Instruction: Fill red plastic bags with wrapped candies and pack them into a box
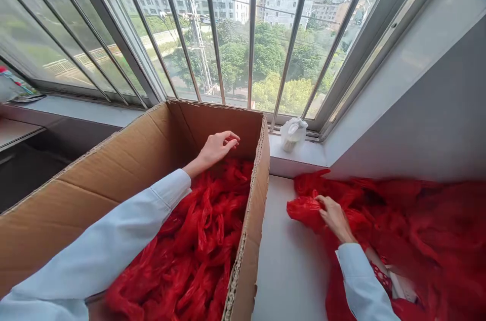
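Inside a large open cardboard box [261, 169], many knotted red plastic bags [201, 230] are heaped. My left hand [217, 150] hovers over the far end of that heap, fingers loosely curled and apart, with nothing visible in them. To the right of the box, my right hand [334, 214] pinches a red plastic bag [304, 209] between thumb and fingers. That bag lies at the near left edge of a wide pile of red bags [417, 225], partly blurred. What the held bag contains cannot be made out.
A small white tied plastic bag [293, 133] stands on the windowsill [311, 154] beyond the box. Metal window bars [250, 37] run along the back. A white surface [288, 260] lies between box and pile. Something pale and flat [404, 288] rests among the bags at lower right.
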Action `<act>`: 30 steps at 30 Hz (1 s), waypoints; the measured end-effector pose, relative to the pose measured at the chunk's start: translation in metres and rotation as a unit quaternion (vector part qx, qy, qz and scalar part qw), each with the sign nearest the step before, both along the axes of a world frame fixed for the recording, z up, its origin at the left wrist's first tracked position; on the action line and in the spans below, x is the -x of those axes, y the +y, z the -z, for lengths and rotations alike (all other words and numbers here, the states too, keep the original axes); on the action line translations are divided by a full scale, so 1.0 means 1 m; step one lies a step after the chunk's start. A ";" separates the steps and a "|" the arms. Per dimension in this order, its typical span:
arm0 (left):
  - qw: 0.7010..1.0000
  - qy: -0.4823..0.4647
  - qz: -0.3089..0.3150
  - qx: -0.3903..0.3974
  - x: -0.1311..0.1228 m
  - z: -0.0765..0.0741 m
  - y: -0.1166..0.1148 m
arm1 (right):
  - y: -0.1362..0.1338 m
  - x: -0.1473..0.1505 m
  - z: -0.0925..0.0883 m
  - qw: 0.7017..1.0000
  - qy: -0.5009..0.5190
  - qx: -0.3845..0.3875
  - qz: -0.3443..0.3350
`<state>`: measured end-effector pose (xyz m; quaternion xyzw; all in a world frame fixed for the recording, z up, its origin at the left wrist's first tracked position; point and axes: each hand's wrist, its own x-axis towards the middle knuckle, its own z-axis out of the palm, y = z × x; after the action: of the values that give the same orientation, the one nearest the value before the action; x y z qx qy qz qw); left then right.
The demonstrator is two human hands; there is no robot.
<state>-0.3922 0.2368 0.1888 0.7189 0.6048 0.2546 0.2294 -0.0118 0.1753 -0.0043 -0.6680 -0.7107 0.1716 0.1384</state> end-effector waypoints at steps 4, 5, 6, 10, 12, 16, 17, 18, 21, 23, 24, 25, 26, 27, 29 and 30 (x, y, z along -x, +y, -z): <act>0.987 -0.002 0.150 -0.052 -0.037 -0.064 -0.039 | -0.004 0.015 -0.095 0.993 0.062 -0.088 -0.051; 0.981 0.003 0.182 -0.064 -0.049 -0.074 -0.048 | -0.007 0.027 -0.125 0.989 0.074 -0.112 -0.066; 0.973 0.014 0.216 -0.085 -0.061 -0.082 -0.056 | -0.011 0.041 -0.154 0.983 0.087 -0.143 -0.080; 0.946 0.091 0.256 -0.174 -0.090 -0.101 -0.072 | -0.019 0.111 -0.255 0.925 0.129 -0.329 -0.141; 0.961 0.102 0.174 -0.189 -0.083 -0.111 -0.070 | -0.013 0.138 -0.280 0.902 0.190 -0.342 -0.185; 0.977 0.131 0.007 -0.168 -0.029 -0.120 -0.053 | 0.004 0.142 -0.274 0.860 0.356 -0.282 -0.233; 0.978 0.140 -0.024 -0.151 -0.012 -0.116 -0.048 | 0.007 0.133 -0.263 0.866 0.360 -0.270 -0.217; 0.978 0.151 -0.055 -0.130 0.004 -0.108 -0.043 | 0.008 0.122 -0.249 0.881 0.349 -0.258 -0.190; 0.972 0.186 -0.132 -0.059 0.044 -0.068 -0.026 | 0.002 0.082 -0.198 0.933 0.291 -0.178 -0.114; 0.964 0.204 -0.170 -0.006 0.062 -0.033 -0.010 | -0.013 0.054 -0.160 0.951 0.273 -0.119 -0.076; 0.960 0.208 -0.185 0.021 0.068 -0.014 0.000 | -0.023 0.041 -0.142 0.957 0.269 -0.090 -0.056; 0.956 0.211 -0.198 0.044 0.073 0.004 0.010 | -0.036 0.028 -0.124 0.961 0.266 -0.061 -0.033; 0.953 0.212 -0.208 0.064 0.076 0.021 0.020 | -0.050 0.016 -0.106 0.964 0.266 -0.031 -0.009; 0.951 0.211 -0.211 0.082 0.078 0.039 0.029 | -0.065 0.003 -0.090 0.964 0.266 0.000 0.013; 0.949 0.210 -0.205 0.114 0.076 0.072 0.041 | -0.097 -0.021 -0.062 0.962 0.263 0.058 0.046; 0.949 0.210 -0.194 0.131 0.073 0.088 0.042 | -0.112 -0.033 -0.050 0.961 0.257 0.079 0.061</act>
<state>-0.4652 0.2793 0.1005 0.5881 0.7953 0.0558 0.1358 0.0211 0.0628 0.0458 -0.6524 -0.5935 0.3843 0.2729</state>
